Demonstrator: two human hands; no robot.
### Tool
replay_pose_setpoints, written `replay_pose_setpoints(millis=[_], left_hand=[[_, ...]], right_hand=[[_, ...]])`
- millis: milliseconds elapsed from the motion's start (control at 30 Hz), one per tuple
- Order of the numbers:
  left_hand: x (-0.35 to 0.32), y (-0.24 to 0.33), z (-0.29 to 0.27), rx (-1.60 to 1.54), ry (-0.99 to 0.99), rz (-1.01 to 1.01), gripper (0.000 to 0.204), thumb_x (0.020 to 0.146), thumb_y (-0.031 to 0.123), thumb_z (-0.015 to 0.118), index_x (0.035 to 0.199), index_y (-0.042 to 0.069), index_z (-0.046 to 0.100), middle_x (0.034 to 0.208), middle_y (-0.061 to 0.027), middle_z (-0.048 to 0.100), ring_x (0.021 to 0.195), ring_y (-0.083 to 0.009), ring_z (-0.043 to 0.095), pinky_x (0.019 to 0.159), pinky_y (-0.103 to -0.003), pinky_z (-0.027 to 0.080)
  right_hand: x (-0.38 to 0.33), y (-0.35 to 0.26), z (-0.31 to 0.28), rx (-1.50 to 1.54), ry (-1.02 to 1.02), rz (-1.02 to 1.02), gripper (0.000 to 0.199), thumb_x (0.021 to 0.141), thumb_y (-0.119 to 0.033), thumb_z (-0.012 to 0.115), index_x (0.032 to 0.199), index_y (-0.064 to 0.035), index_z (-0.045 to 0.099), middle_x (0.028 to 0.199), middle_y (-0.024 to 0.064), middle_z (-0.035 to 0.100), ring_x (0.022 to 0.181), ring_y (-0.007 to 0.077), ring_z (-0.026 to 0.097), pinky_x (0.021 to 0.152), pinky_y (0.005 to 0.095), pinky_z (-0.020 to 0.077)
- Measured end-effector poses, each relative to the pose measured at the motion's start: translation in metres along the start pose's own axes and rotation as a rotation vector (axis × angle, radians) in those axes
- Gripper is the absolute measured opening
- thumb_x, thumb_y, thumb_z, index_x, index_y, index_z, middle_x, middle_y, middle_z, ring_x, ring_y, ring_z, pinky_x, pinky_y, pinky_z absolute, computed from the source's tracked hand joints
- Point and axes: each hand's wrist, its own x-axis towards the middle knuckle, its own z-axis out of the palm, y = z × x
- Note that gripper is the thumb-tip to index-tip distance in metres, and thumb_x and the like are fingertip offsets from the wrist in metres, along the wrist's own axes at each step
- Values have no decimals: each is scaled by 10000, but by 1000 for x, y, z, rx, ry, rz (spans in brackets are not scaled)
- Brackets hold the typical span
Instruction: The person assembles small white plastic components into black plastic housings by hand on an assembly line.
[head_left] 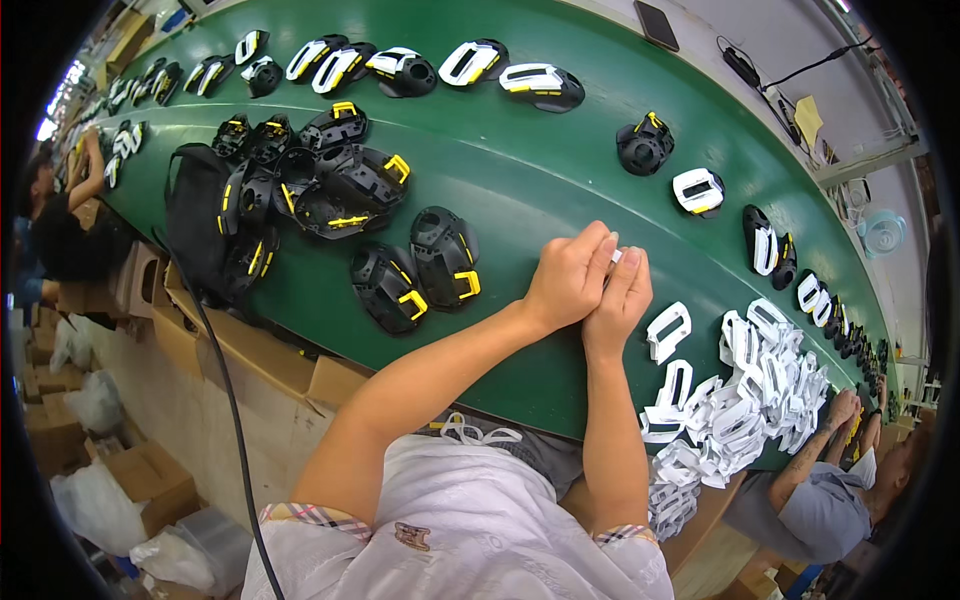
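Note:
My left hand [568, 278] and my right hand [619, 303] meet over the green table, both closed with thumbs side by side. A small bit of a white plastic piece [616, 256] shows between the fingertips; the rest is hidden inside the hands. To the left lie two black plastic shells with yellow clips, one [446, 258] nearer my hands and another [388, 288] beside it. Right of my right hand rests a loose white plastic frame [668, 332]. Beyond it spreads a heap of similar white frames [770, 375].
Several black shells [345, 190] cluster by a black bag [200, 205] at left. Shells with white frames, one [540, 85] among them, line the table's far side. A black cable [222, 380] hangs at left. One co-worker [815, 500] sits at right, another [75, 215] at far left.

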Motion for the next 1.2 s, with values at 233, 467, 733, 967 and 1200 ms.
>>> replay_pose_setpoints(millis=[233,467,733,967,1200], left_hand=[[0,-1,-5,-30,-52,-166,197,915,139,464,767,9,476,531,-141,460,436,-266,481,432,-328,370],[-1,1,0,-86,10,-83,209,924,145,455,768,8,481,529,-127,471,432,-249,482,431,-326,373],[-1,6,1,-18,27,10,188,911,124,465,772,0,487,545,-153,481,444,-289,506,425,-335,378],[-3,10,-1,-48,30,-33,176,904,115,467,776,-3,493,544,-158,483,452,-308,513,427,-342,382],[0,9,-6,-37,17,-1,156,886,99,481,766,0,497,559,-170,508,481,-336,538,433,-364,398]], right_hand=[[-3,-3,-1,-267,-46,-219,337,970,-207,387,690,-20,404,547,57,427,499,98,381,445,293,313],[-3,-4,0,-18,4,-21,347,989,-238,359,687,-67,366,613,-46,366,559,36,296,487,223,244],[0,-2,-2,99,-10,0,339,981,-215,372,681,-57,365,587,-40,357,543,37,301,465,227,243],[-2,0,-4,183,-39,35,337,980,-216,378,680,-64,363,608,-50,344,557,30,290,474,219,233],[-1,0,-1,275,-61,126,336,983,-229,375,683,-78,363,633,-48,361,581,29,295,493,217,239]])
